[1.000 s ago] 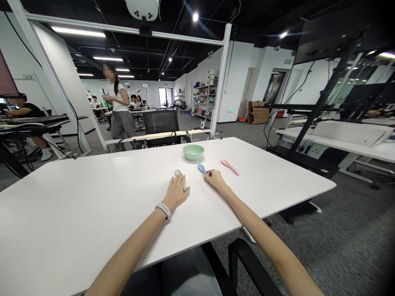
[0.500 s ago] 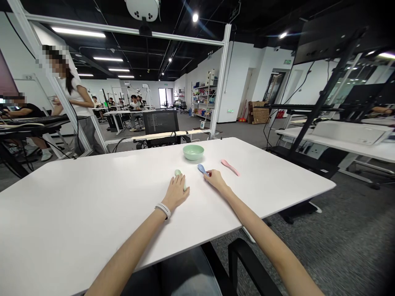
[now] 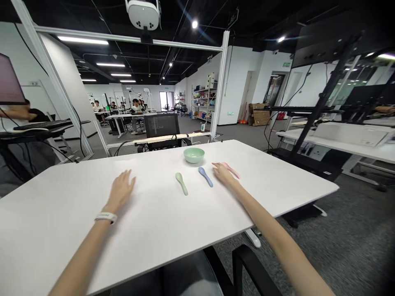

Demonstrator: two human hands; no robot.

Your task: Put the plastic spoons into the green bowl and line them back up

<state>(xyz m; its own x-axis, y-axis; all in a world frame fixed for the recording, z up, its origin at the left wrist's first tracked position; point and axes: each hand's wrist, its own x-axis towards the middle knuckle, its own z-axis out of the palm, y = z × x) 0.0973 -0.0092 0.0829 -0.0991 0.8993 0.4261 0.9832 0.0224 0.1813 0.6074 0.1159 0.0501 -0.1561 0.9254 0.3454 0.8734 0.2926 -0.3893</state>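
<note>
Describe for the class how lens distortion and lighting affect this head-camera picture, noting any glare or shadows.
In the head view, the wide lens bends things: the metal frame post leans inward and the table stretches toward the picture's edges. A ceiling lamp throws a bluish streak of flare, the white tabletop looks bright, and the shadow beneath the left hand is faint.

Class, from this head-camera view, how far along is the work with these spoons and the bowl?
Done: the green spoon and the blue spoon lie flat on the white table, untouched by either hand. In hand: the right hand is at the pink spoon, touching it without a clear grasp. Left: the mint-green bowl shows no spoon, and the left hand rests open on the table.
</note>
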